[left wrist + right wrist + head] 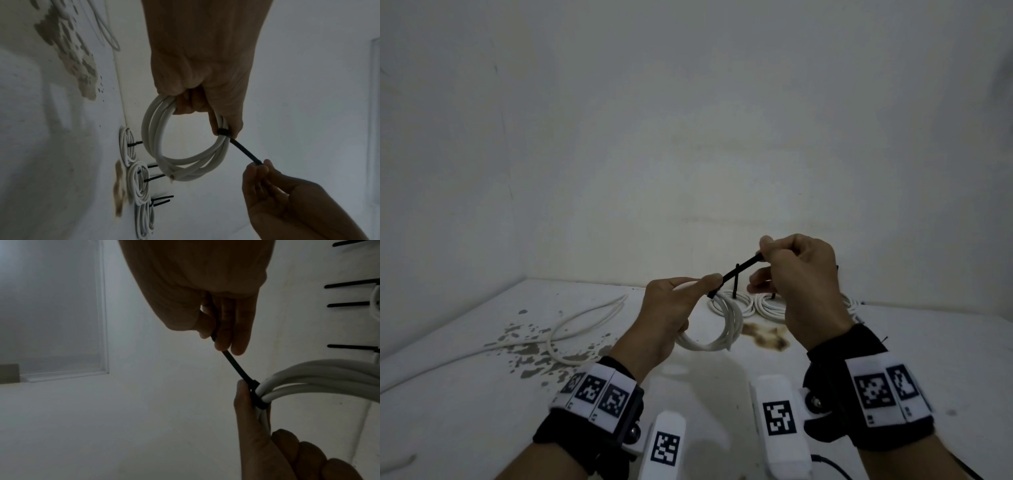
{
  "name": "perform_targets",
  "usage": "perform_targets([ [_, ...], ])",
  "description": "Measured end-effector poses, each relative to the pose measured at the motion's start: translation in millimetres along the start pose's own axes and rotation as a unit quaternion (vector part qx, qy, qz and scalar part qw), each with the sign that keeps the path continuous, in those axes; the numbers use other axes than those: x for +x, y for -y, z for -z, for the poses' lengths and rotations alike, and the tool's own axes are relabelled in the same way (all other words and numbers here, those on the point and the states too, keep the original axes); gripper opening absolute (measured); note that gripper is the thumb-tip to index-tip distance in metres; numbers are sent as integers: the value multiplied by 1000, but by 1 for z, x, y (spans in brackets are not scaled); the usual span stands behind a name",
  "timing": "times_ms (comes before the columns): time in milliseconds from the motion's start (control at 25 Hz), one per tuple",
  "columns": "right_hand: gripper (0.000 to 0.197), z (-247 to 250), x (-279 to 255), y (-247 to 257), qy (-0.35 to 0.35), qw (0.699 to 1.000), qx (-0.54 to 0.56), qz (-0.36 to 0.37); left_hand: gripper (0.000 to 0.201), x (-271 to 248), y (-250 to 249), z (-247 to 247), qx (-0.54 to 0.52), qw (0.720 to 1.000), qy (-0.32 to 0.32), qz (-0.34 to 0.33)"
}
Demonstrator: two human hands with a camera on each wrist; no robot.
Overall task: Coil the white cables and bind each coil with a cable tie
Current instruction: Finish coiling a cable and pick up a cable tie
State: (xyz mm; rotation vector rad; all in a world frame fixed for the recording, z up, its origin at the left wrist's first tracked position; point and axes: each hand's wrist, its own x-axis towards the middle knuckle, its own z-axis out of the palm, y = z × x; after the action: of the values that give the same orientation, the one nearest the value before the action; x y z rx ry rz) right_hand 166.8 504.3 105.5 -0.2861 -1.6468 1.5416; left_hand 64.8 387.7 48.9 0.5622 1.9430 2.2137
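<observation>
White coil (185,155) held above worktop (465,394), black cable tie (223,131) already looped round it. Left hand (671,315) clasps coil w/ thumb at tie head; right hand (801,274) pinches tail, pulling. Risk: thumb slips off the head, loops splay, tie cinches crooked or misses a strand.

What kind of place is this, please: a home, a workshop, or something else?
Probably a bare room used as a makeshift work corner: plain white walls, a stained, chipped white surface, and tied cable coils lying on it. Nothing marks it clearly as home or workshop.
</observation>
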Motion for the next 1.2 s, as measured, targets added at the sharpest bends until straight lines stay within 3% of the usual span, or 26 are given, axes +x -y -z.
perform_targets([
  [120, 21, 1, 0, -1, -3, 1000, -1, 4, 34, 0, 4, -2, 2, 1000, -2, -1],
  [400, 23, -23, -21, -6, 54, 995, -69, 40, 38, 12, 9, 14, -6, 991, -130, 10],
  [560, 24, -27, -22, -10, 29, 997, -58, 44, 37, 16, 14, 18, -13, 992, -122, 29],
  [680, 24, -30, -24, -13, 28, 991, -98, 84, 39, 17, 19, 19, -8, 992, -120, 22],
  [840, 23, -29, -22, -10, 99, 979, -131, 121, 37, 16, 16, 21, -16, 994, -101, 37],
  [920, 27, -22, -18, -7, 155, 974, -137, 89, 38, 18, 14, 21, -36, 994, -68, 78],
  [1040, 61, -9, -7, -15, 194, 963, -185, -15, 33, 19, 12, 23, -150, 978, -12, 147],
  [1120, 64, -2, -4, -25, 234, 934, -258, -76, 30, 19, 8, 23, -231, 958, 15, 172],
  [1200, 55, 0, -4, -38, 292, 901, -296, -127, 32, 21, 5, 23, -273, 943, 40, 186],
])
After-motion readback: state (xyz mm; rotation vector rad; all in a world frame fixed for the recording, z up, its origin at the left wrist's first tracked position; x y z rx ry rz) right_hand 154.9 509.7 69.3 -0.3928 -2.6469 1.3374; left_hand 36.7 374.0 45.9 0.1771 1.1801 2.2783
